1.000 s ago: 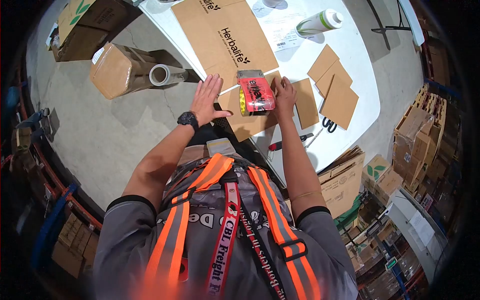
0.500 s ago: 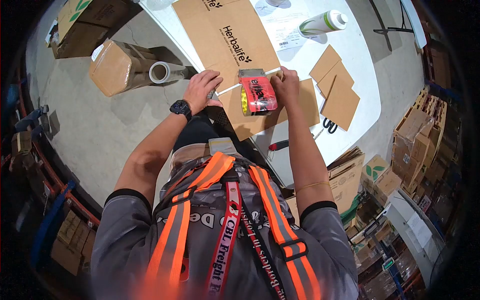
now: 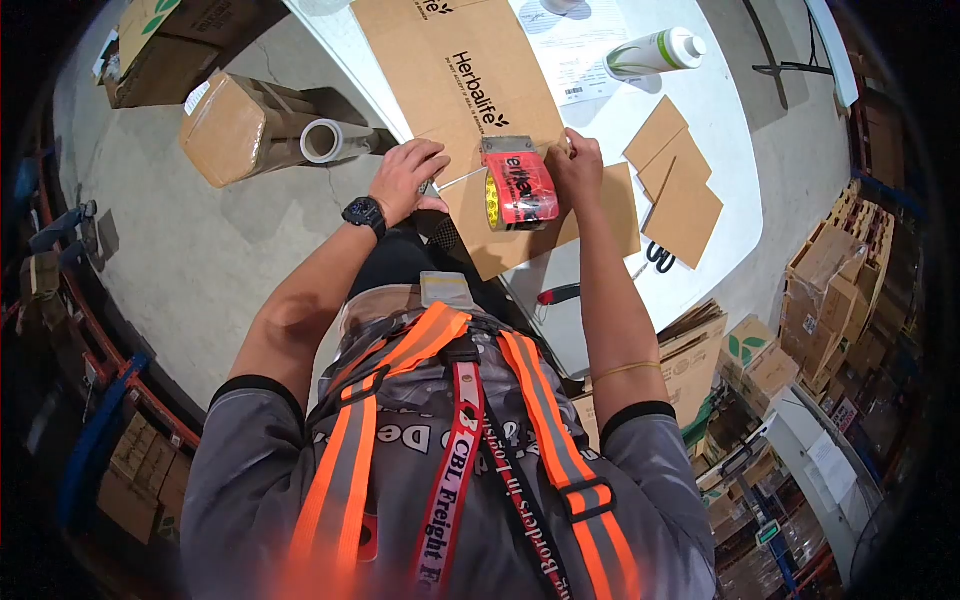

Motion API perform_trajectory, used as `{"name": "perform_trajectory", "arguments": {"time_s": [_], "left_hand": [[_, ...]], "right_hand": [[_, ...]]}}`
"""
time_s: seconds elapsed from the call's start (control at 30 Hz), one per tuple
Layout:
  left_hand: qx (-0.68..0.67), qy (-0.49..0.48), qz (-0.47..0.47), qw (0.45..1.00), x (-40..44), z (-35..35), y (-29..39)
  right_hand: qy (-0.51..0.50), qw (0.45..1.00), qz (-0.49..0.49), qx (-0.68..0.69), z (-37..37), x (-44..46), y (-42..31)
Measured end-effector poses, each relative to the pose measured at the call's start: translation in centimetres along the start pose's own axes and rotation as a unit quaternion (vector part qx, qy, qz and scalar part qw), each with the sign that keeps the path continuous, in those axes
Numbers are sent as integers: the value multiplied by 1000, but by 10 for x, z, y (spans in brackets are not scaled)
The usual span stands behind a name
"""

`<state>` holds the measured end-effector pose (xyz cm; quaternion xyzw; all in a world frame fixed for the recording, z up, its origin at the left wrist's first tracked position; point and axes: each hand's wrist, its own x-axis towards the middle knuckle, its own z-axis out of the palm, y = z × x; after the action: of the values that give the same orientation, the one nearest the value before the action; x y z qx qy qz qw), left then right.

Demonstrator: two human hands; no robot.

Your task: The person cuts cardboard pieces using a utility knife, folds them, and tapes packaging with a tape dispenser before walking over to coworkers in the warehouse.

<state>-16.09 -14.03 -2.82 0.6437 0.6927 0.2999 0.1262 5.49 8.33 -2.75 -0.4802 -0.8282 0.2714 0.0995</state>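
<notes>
A flattened cardboard box [image 3: 455, 75] with "Herbalife" print lies on the white table. My left hand [image 3: 408, 180], with a black watch at the wrist, curls over the box's left edge, thumb apart from the fingers. My right hand [image 3: 576, 168] is closed, pinching the cardboard by the right edge of the box. Between the hands, a tape dispenser [image 3: 520, 190] with a red label and yellow roll core rests on the brown flaps, its metal end toward the print. The fingertips of my right hand are partly hidden.
Right of the box lie loose cardboard pieces [image 3: 680, 190], black-handled scissors [image 3: 660, 256] and a red-and-black handled tool [image 3: 558, 294]. A white bottle [image 3: 655, 53] lies near papers [image 3: 575, 60]. On the floor at left stand a wrapped carton [image 3: 235, 130] and a white tube [image 3: 325, 141].
The white gap across the cardboard between my hands has narrowed. Both hands keep their places at the box's edges. The whole view has shifted slightly.
</notes>
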Motion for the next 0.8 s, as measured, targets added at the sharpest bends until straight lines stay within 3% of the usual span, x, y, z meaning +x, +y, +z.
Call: {"name": "perform_trajectory", "arguments": {"time_s": [0.8], "left_hand": [[5, 4, 15, 1000, 1, 1, -2]], "right_hand": [[21, 1000, 1, -5, 6, 2, 3]]}}
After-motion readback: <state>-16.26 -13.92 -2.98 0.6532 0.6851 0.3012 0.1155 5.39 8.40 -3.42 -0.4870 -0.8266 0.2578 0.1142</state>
